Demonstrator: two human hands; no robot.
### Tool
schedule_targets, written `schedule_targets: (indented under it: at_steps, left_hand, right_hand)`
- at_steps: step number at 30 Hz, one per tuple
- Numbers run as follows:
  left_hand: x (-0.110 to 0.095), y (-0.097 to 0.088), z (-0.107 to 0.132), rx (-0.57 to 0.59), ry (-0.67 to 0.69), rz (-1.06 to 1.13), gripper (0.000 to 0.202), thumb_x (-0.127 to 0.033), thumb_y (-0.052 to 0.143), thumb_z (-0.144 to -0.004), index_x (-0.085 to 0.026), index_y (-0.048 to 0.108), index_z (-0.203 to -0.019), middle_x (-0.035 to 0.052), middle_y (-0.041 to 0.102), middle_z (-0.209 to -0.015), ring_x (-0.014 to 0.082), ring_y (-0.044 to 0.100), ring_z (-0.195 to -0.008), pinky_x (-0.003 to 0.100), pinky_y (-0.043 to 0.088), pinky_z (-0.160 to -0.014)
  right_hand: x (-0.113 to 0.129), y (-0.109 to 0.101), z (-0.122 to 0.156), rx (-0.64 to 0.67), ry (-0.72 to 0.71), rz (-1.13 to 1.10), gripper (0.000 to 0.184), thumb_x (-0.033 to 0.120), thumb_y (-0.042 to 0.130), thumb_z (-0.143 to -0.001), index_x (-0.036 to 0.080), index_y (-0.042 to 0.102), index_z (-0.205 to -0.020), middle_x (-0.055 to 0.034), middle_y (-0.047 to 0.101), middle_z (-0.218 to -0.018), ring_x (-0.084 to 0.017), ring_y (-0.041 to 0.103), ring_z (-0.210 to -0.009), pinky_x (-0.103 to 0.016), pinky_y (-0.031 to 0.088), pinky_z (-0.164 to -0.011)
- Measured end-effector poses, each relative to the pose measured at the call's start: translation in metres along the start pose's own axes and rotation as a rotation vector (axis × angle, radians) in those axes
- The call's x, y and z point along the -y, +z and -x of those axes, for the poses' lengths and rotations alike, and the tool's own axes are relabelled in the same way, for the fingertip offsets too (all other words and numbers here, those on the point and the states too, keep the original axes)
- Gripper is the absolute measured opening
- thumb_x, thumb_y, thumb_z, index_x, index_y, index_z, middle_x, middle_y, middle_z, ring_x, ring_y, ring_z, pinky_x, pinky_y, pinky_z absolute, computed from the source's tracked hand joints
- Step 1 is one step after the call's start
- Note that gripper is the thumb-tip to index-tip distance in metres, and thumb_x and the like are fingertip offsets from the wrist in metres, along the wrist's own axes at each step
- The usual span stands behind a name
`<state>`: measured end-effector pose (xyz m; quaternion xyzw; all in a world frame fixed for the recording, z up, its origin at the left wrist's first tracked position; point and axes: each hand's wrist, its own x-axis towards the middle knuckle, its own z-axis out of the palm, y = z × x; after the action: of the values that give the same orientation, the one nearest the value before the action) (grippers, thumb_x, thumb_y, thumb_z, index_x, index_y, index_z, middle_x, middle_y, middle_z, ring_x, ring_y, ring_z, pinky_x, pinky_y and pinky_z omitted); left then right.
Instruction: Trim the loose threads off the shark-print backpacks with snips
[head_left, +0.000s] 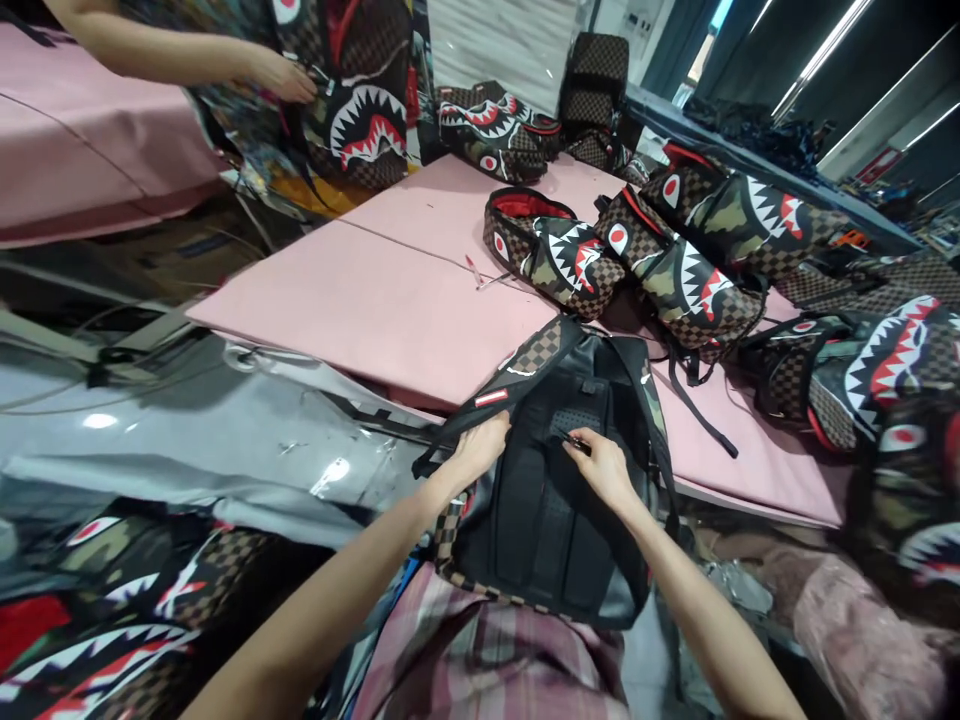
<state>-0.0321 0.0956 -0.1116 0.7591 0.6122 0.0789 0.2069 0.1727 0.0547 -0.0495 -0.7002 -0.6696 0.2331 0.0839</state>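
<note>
Right hand (602, 465) pinches an indistinct dark object (577, 443); left hand (481, 447) has hidden fingertips, its grip unreadable.

Black backpack (525, 520), back panel up, overhangs pink table's (375, 290) near edge. Left hand (484, 447) at its strap; right hand (602, 467) pinches small dark item (577, 443). Shark-mouth bags (694, 280) crowd right edge. Co-worker's hand (289, 78) at another bag (367, 110), left edge.
</note>
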Motion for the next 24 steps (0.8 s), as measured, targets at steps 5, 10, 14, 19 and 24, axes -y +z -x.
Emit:
schedule_targets:
  at_steps: [5, 10, 14, 19, 24]
  left_hand:
    - [0.003, 0.002, 0.012, -0.008, 0.007, -0.012, 0.025, -0.012, 0.036, -0.084, -0.011, 0.059, -0.093, 0.0137, 0.063, -0.085, 0.024, 0.062, -0.086, 0.034, 0.046, -0.078]
    - [0.005, 0.006, 0.017, -0.025, -0.003, -0.008, 0.027, -0.011, 0.033, -0.085, -0.01, 0.057, -0.095, 0.0151, 0.064, -0.088, 0.0243, 0.062, -0.086, 0.035, 0.046, -0.079]
    - [0.005, 0.007, 0.015, -0.043, -0.011, -0.009, 0.027, -0.013, 0.032, -0.086, -0.01, 0.057, -0.095, 0.0161, 0.064, -0.089, 0.0258, 0.062, -0.086, 0.036, 0.046, -0.078]
    - [0.001, 0.007, 0.014, -0.056, -0.011, -0.015, 0.026, -0.013, 0.032, -0.085, -0.012, 0.057, -0.094, 0.0149, 0.063, -0.088, 0.0256, 0.061, -0.089, 0.035, 0.045, -0.079]
    - [0.007, -0.002, 0.016, -0.04, 0.016, 0.028, 0.027, -0.017, 0.032, -0.088, -0.013, 0.058, -0.093, 0.0115, 0.063, -0.085, 0.0225, 0.062, -0.084, 0.032, 0.045, -0.076]
  right_hand:
    - [0.028, 0.016, -0.015, 0.014, -0.082, 0.233, 0.038, 0.043, 0.05, -0.086, 0.022, 0.05, -0.119, -0.0056, 0.067, -0.102, -0.021, 0.061, -0.094, -0.029, 0.042, -0.074]
    - [0.044, 0.033, -0.016, 0.017, -0.248, 0.42, 0.02, 0.032, 0.047, -0.09, 0.018, 0.058, -0.1, -0.0078, 0.066, -0.096, -0.021, 0.059, -0.09, -0.03, 0.039, -0.075]
    - [0.057, 0.039, -0.021, 0.021, -0.351, 0.553, 0.02, 0.026, 0.043, -0.091, 0.016, 0.059, -0.092, -0.0104, 0.065, -0.09, -0.023, 0.057, -0.085, -0.033, 0.038, -0.072]
    - [0.074, 0.038, -0.026, 0.062, -0.439, 0.659, 0.021, 0.01, 0.04, -0.087, 0.011, 0.06, -0.092, -0.014, 0.064, -0.088, -0.025, 0.056, -0.085, -0.034, 0.036, -0.071]
    - [0.068, 0.037, -0.025, 0.049, -0.448, 0.632, 0.018, 0.015, 0.042, -0.088, 0.014, 0.06, -0.089, -0.0101, 0.065, -0.086, -0.022, 0.056, -0.083, -0.033, 0.036, -0.07]
